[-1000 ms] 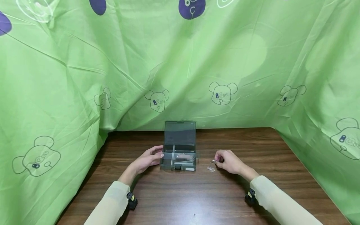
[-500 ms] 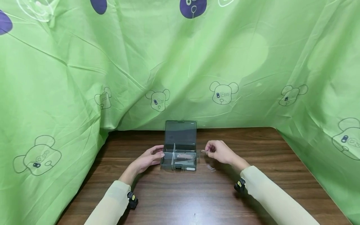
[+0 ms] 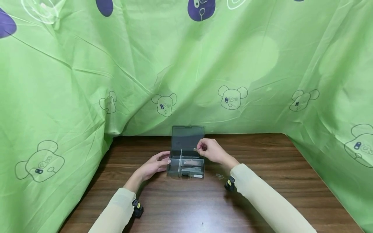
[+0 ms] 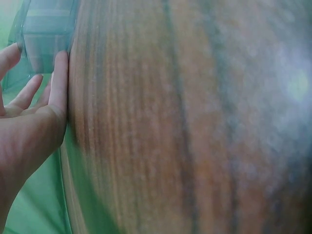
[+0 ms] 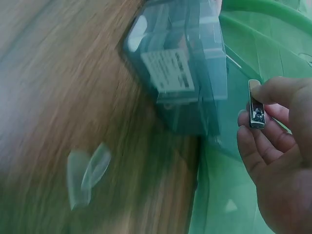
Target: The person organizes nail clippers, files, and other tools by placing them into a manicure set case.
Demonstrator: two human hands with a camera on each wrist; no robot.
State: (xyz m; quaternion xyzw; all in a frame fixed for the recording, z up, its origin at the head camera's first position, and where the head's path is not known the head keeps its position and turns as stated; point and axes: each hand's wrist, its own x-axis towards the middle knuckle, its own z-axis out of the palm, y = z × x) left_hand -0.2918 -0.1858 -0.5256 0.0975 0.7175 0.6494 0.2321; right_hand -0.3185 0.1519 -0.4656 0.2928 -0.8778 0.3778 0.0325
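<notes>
A dark translucent compartment box (image 3: 183, 137) stands on the table with its lid raised at the back. My left hand (image 3: 152, 165) holds its left side, thumb at the rim and the other fingers along the wall. Over the box's back right part, in front of the lid, my right hand (image 3: 214, 151) pinches a small metal nail clipper (image 5: 256, 105) between thumb and fingers. Pale dividers split the box. One right compartment holds a flat pinkish, shiny piece (image 3: 192, 162), with slim pale items in front of it. A white oval (image 3: 198, 176) shows at the front right.
Small clear plastic pieces (image 5: 79, 180) lie on the wooden table (image 3: 175, 200) to the right of the box, near the right forearm. Behind the box and along both sides hangs a green patterned cloth (image 3: 186, 81).
My right hand has carried the nail clipper left and away from me, from beside the clear pieces to over the box. The left hand has stayed at the box.
</notes>
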